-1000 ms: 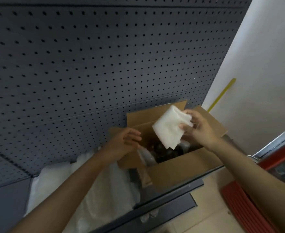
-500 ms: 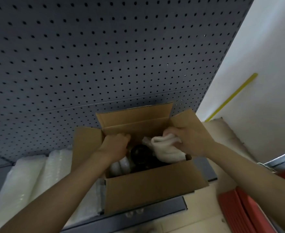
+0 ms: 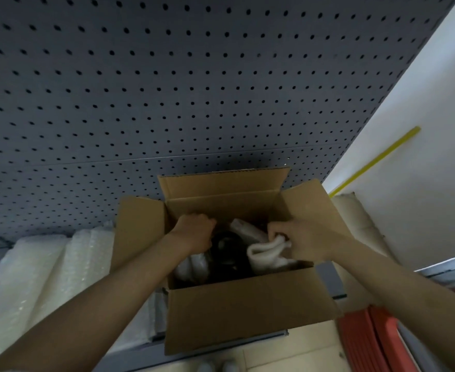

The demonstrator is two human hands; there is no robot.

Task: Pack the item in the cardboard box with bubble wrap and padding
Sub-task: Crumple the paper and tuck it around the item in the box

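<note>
A grey pegboard wall [image 3: 167, 89] is filling the upper part of the head view, and rolls of bubble wrap [image 3: 33, 269] are lying at about 8 o'clock from the cardboard box [image 3: 248, 304]. The box is sitting open on the shelf edge, its four flaps folding outward. A person is reaching in with both arms from the near side.

Inside, a dark item [image 3: 225, 251] is resting near the middle of the box; its exact shape is too shadowed to tell. A white sheet of foam padding [image 3: 264, 253] is bunching up just beside the item at its 3 o'clock, filling the gap toward the right wall, with its long axis appearing to run from near to far. More pale wrap [image 3: 191, 267] is showing at the item's 8 o'clock.

The right hand [image 3: 307, 240] is gripping the padding, fingers curling around its top fold, so it is the hand nearer that gap. The left hand [image 3: 194, 232] is curling at the item's 10 o'clock, touching or steadying something there; whether it is actually holding anything cannot be told.

The padding is seemingly needing a downward push at the item's 3 o'clock, and the top of the item is looking uncovered.
</note>
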